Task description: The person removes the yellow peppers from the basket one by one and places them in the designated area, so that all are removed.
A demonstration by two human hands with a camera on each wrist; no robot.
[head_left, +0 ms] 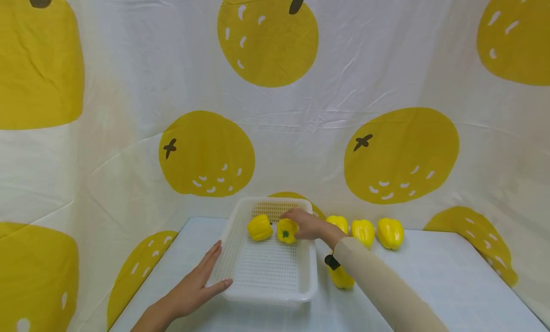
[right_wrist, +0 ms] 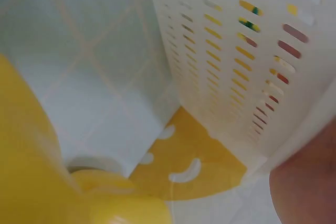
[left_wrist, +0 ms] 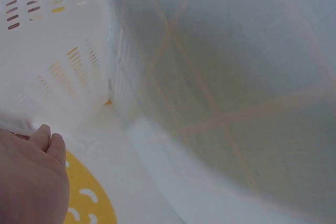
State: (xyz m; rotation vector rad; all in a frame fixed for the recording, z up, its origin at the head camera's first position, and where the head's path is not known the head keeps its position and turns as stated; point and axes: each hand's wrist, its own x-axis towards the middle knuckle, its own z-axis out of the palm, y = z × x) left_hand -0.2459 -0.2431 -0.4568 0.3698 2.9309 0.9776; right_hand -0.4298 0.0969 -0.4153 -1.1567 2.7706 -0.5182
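A white perforated plastic basket [head_left: 267, 274] stands on the table. My right hand [head_left: 306, 223] reaches over its right wall and grips a yellow bell pepper [head_left: 286, 231], whose green stem faces me. Left of it, a second yellow bell pepper [head_left: 259, 227] lies inside near the back. My left hand [head_left: 193, 289] rests against the basket's left rim, fingers extended and thumb spread towards the front. In the left wrist view, the fingertips [left_wrist: 56, 142] touch the rim. The right wrist view shows the basket's slotted wall [right_wrist: 220, 66]; that hand's fingers are hidden behind it.
Right of the basket are several more yellow bell peppers: one [head_left: 390, 233] at the far end of a back row, another [head_left: 362, 233] beside it, and one [head_left: 341, 277] nearer, partly under my right forearm. A fruit-print curtain [head_left: 292, 103] hangs behind the pale checked table [head_left: 434, 274].
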